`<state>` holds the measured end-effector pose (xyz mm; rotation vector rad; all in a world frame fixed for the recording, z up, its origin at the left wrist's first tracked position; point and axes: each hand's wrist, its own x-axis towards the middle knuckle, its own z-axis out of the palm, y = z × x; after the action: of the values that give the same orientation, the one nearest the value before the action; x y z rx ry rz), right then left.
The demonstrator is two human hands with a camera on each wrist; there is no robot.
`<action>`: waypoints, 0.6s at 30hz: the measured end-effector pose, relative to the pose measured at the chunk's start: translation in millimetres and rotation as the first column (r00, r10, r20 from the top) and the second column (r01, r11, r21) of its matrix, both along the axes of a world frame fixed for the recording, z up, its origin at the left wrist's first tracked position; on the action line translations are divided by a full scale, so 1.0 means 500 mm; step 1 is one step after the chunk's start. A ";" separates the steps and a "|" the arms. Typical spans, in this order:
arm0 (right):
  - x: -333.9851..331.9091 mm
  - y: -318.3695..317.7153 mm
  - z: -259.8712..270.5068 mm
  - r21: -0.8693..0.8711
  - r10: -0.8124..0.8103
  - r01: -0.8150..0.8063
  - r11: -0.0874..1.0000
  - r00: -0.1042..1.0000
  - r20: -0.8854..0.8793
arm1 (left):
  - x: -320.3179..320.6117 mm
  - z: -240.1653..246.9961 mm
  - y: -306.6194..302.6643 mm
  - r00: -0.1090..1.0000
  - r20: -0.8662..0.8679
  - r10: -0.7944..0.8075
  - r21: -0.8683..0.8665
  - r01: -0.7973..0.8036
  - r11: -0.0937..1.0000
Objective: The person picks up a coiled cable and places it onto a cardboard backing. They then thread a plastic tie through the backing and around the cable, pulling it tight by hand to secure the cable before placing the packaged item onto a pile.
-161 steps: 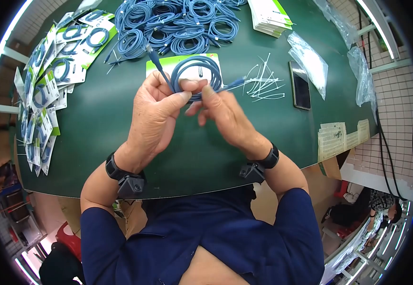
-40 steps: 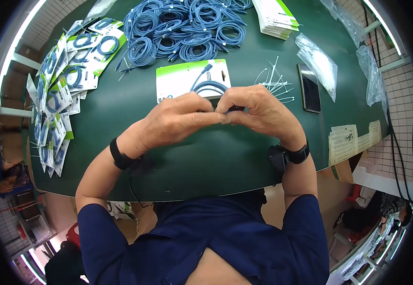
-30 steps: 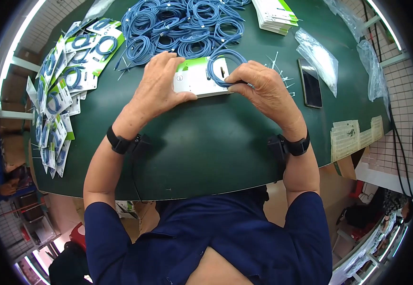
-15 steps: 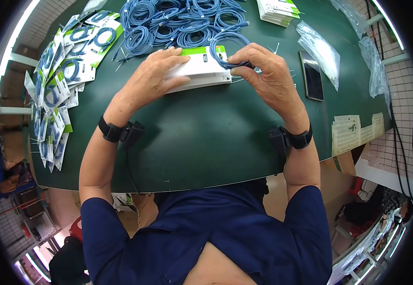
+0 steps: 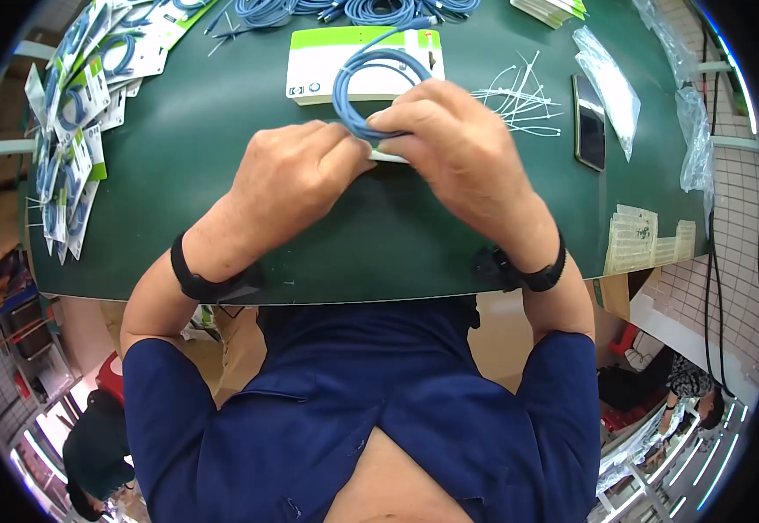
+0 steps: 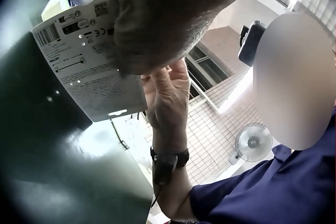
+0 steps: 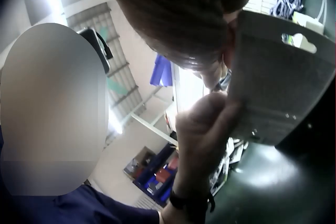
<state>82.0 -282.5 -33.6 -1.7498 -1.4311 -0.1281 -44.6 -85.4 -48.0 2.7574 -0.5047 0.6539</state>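
In the head view, the right hand (image 5: pixel 459 144) pinches the coiled cable (image 5: pixel 341 94) between thumb and fingers, above the desk (image 5: pixel 353 248); the left hand (image 5: pixel 292 174) is just beside it, its fingers bent and closed on a card (image 5: pixel 390 158), of which only a thin white part is seen below the coil; behind the coil lies a stack of cards (image 5: pixel 309 63) with green and white top; to its right there are loose white ties (image 5: pixel 519 106), then a dark phone (image 5: pixel 589 126) and a clear bag (image 5: pixel 610 91); at the far side is a pile of blue cables (image 5: pixel 379 10), and on the left many packed cables (image 5: pixel 91 96) on cards; in the left wrist view, the printed face of the card, with a barcode and a hanging slot, is tilted under the near left hand, and the right hand is at its edge; in the right wrist view, the left hand grips the card at its edge, thumb on the face; this face is dim, so I cannot tell its print; the near right hand covers most of the coiled cable.
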 end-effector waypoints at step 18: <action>0.005 0.018 -0.078 0.195 0.007 -0.052 0.979 0.974 0.227 | -0.070 -0.028 -0.039 0.712 -0.542 -0.446 -0.717 -0.669 -0.196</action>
<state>84.4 -273.6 -72.6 -1.5864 -1.5473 -0.4528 -79.5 -105.0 -61.8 1.0449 0.4910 -0.1729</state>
